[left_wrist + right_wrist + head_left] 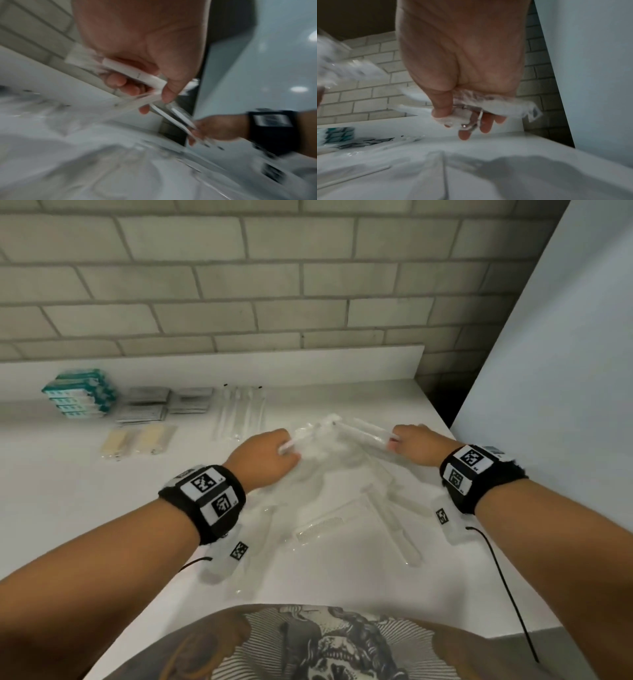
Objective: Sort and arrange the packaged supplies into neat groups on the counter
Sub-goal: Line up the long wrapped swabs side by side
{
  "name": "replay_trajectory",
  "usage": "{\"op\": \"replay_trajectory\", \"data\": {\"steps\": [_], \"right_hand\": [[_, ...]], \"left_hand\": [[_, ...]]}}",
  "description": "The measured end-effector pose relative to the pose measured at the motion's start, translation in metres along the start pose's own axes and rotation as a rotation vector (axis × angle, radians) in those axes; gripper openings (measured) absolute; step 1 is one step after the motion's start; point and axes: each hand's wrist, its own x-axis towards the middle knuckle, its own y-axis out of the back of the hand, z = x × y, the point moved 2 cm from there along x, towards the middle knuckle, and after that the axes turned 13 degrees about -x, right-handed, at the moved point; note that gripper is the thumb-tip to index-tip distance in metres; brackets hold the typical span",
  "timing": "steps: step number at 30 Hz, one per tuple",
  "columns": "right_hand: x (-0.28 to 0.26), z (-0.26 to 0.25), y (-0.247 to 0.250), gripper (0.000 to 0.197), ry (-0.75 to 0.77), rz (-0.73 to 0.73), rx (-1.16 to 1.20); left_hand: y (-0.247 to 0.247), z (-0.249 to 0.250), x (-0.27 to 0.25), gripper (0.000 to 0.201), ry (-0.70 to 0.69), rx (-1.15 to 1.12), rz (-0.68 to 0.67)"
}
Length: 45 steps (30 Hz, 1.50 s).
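A loose heap of clear plastic packages [342, 501] lies on the white counter [85, 508] in front of me. My left hand [286, 450] is above the heap's far left side. It grips a bundle of long clear-wrapped packets [135, 74] with white sticks inside. My right hand [399, 441] is at the heap's far right and holds more long clear packets [488, 104], pinched between thumb and fingers. The two bundles point toward each other above the heap. Both wrist views are blurred.
Sorted groups sit at the back left: stacked teal boxes [80, 393], grey foil packets [161, 404], beige packets [137, 441] and a row of long clear-wrapped sticks [239, 412]. A brick wall stands behind, and a pale panel [548, 371] borders the counter's right edge.
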Motion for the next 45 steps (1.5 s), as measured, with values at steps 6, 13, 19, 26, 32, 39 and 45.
{"op": "replay_trajectory", "data": {"steps": [6, 13, 19, 26, 32, 39, 45], "right_hand": [[0.016, -0.037, -0.016, 0.025, -0.016, -0.105, 0.295], [0.011, -0.092, -0.015, 0.023, 0.134, -0.395, 0.668], [0.082, -0.064, 0.021, 0.012, -0.095, -0.104, 0.565], [0.112, -0.095, 0.031, 0.051, -0.020, 0.047, 0.639], [0.123, -0.130, 0.019, 0.028, 0.041, -0.240, 1.167], [0.143, -0.125, 0.019, 0.032, -0.133, -0.185, 0.758], [0.146, -0.119, 0.020, 0.032, 0.057, -0.019, 0.097]], "left_hand": [[-0.011, -0.049, 0.028, 0.057, 0.395, 0.062, -0.145], [-0.044, -0.046, 0.026, 0.047, 0.407, -0.141, -0.321], [-0.007, -0.046, 0.066, 0.035, 0.388, -0.502, -0.061], [0.003, -0.048, 0.128, 0.025, 0.402, -0.782, 0.128], [-0.007, -0.051, 0.153, 0.033, 0.435, -0.739, 0.127], [-0.005, -0.065, 0.162, 0.044, 0.590, -0.573, 0.097], [-0.006, -0.068, 0.149, 0.052, 0.153, 0.193, 0.082]]}}
